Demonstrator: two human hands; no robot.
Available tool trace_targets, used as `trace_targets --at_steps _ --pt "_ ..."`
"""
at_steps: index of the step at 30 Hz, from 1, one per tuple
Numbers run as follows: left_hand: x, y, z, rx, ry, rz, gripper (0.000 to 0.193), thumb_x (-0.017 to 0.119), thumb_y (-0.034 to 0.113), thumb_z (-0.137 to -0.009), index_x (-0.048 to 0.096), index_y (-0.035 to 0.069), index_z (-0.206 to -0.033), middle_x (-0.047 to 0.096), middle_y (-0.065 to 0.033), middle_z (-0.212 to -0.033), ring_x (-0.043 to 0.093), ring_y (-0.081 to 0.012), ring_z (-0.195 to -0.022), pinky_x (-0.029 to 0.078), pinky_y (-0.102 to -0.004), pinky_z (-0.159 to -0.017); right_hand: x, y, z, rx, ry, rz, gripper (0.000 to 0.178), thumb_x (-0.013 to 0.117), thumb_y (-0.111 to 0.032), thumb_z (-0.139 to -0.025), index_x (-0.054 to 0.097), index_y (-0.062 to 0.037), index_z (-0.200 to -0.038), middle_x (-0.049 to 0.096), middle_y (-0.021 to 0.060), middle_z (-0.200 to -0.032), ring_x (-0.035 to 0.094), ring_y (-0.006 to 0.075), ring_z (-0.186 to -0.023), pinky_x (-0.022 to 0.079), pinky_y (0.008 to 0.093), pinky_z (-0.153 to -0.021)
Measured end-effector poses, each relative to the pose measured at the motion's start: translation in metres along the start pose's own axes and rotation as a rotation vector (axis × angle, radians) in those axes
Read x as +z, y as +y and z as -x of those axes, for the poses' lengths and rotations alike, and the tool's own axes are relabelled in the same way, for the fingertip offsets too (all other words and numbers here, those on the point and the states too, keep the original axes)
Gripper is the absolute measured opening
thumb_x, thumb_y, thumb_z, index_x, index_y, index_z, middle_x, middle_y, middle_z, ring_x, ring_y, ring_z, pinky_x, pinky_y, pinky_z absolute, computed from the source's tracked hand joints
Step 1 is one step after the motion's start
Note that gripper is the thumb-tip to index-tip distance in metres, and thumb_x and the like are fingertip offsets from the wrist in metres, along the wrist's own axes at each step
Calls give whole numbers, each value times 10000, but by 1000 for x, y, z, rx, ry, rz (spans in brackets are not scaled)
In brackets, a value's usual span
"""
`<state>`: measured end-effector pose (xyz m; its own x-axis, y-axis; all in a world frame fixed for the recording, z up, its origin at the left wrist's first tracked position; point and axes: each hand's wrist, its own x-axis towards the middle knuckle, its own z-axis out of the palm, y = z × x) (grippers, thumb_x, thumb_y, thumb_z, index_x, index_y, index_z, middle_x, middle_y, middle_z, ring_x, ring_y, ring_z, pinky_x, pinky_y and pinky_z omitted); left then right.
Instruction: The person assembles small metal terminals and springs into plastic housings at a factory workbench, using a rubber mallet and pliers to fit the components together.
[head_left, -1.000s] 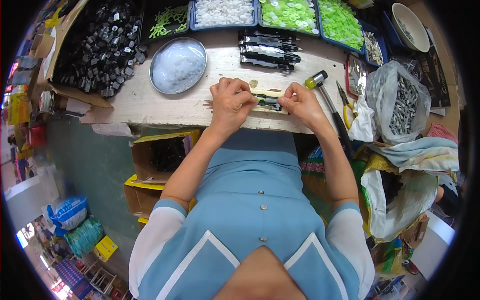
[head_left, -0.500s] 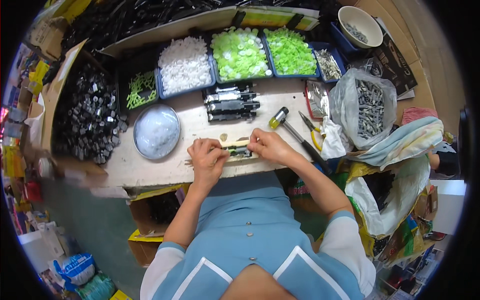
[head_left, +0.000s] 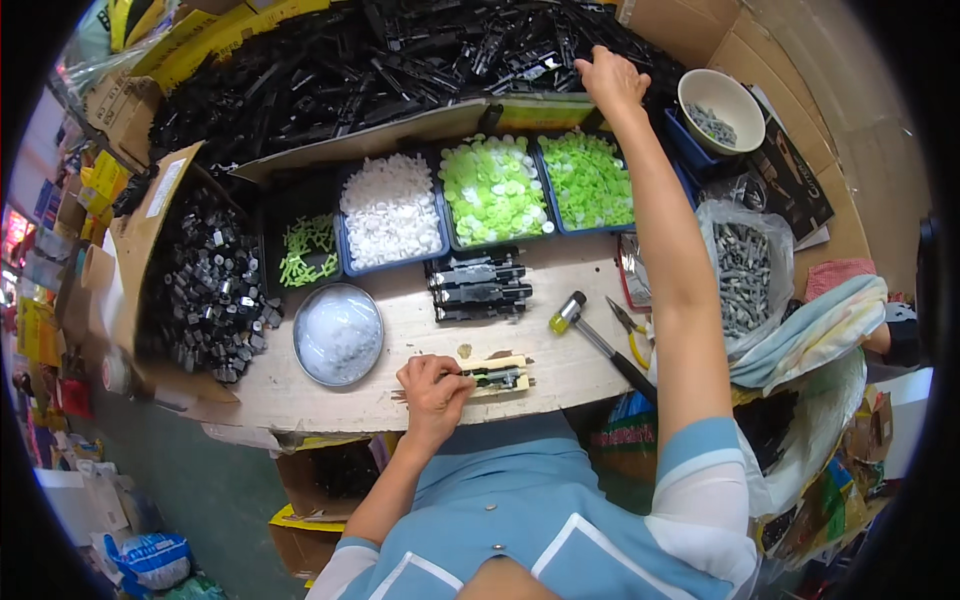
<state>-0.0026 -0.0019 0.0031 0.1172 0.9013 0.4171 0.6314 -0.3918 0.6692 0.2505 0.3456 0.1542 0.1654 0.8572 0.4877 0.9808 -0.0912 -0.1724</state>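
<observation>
At the bench's front edge, a black plastic part [head_left: 495,378] with a light green piece lies in a cream-coloured fixture [head_left: 515,361]. My left hand [head_left: 435,393] is closed with a pinch at the left end of that part, its fingertips partly hidden. Far off at the upper right, my right hand [head_left: 615,78] reaches over a heap of black plastic parts [head_left: 400,75], fingers apart and pointing down into it. Nothing shows in its grasp. Several assembled black parts [head_left: 480,285] lie in a stack behind the fixture.
Behind are trays of white pieces [head_left: 392,210], green-and-white discs [head_left: 495,190] and green pieces [head_left: 588,180]. A round metal dish [head_left: 338,335] stands left; a hammer [head_left: 600,343] and pliers [head_left: 632,325] lie right. Beyond are a bag of grey parts [head_left: 740,275] and a bowl [head_left: 722,110].
My right hand has left the fixture and stretched far forward to the black heap. My left hand stays at the fixture. The whole view has shifted, showing more of the heap.
</observation>
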Motion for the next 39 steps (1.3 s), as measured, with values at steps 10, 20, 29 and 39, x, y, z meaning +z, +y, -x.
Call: trace_targets --at_steps 10,20,29,39 --pt "3 -7 -2 42 -28 -49 90 674 94 -639 612 109 -701 545 -25 -841 473 -231 -879 287 -380 -784 57 50 -59 6 418 -736 523 634 -112 -702 426 -72 -1180 583 199 -981 591 234 -819 476 432 -749" --pt "-14 -12 14 -28 131 73 375 719 134 -626 624 103 -988 541 -28 -963 451 -213 -927 290 -340 -827 -43 -34 244 -721 -358 -658 225 454 -220 -891 522 -94 -1063 551 127 -980 542 306 -922 447 401 -788" --pt "-27 -14 27 -112 145 118 434 710 110 -636 611 108 -1058 544 -45 -981 449 -218 -939 311 -326 -826 -42 -58 358 -743 -308 -575 252 673 -168 -698 566 -96 -914 493 51 -882 447 235 -841 309 384 -699" --pt "-30 -23 19 -85 60 117 457 662 15 -681 584 96 -1123 568 -43 -981 460 -191 -955 421 -291 -775 -29 -71 361 -797 -371 -557 252 668 -172 -701 577 -82 -918 488 50 -880 438 236 -837 300 385 -692"
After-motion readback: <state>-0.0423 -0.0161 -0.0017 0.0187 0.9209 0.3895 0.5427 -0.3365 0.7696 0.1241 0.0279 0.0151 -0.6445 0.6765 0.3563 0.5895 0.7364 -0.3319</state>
